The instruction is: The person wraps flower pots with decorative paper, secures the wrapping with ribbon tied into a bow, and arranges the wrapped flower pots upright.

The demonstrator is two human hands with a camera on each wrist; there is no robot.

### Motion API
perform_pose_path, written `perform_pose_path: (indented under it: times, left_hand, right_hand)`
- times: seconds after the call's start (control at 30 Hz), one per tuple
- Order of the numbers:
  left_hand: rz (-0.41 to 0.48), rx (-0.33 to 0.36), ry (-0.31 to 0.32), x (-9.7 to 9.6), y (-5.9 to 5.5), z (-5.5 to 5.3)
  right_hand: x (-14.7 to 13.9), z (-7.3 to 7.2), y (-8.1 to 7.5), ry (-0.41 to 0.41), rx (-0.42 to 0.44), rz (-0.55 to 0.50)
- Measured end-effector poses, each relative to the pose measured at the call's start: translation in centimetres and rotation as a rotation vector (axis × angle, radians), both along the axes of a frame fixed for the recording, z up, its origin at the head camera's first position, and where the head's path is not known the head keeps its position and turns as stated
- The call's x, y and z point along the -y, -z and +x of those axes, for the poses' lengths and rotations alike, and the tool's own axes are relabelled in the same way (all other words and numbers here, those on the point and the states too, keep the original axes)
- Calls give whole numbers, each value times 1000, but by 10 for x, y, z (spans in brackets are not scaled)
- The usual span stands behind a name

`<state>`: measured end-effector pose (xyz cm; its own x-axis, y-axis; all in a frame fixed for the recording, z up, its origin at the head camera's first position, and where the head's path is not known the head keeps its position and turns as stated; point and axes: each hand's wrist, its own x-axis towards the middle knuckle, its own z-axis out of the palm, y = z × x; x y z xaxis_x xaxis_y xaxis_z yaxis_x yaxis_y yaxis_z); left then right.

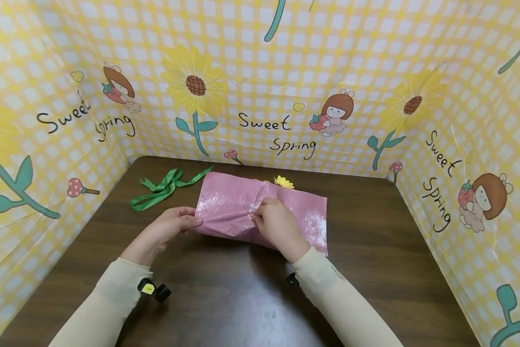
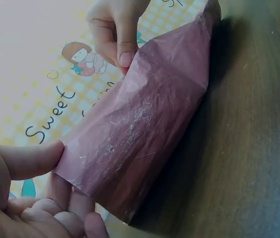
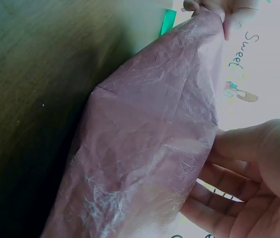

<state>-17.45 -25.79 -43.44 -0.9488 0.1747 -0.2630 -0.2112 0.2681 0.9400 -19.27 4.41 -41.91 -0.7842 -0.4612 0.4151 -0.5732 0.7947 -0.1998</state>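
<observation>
Where two cream sleeves reach in over the near part of the dark wood-grain bench, small black devices sit at the wrists. Farther in, the left hand pinches the left end of a glossy pink wrapping sheet between thumb and fingers. The right hand has its thumb and fingertips closed on the same sheet near its middle, gathering it into a crease. Held sloping over the middle of the bench, the sheet is wrinkled, with shiny patches toward both ends; whether its near edge touches the wood, I cannot tell. Just past its far edge shows a yellow flower, partly hidden by the sheet. Beyond the left hand, a green satin ribbon lies in loose loops, one end by the sheet's far left corner. Behind everything hangs a yellow-and-white checked backdrop with sunflowers and "Sweet Spring" lettering.
</observation>
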Motion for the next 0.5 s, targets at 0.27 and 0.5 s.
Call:
perform_pose_path:
  times: [0.27,0.5]
  left_hand:
    - [-4,11,-17,-1,0,-7]
    - [70,41,-16,-6,4,-10]
  right_hand:
    - [-1,0,3,-14,-9,-15]
    - [-3,-1,4,-10,44,-14]
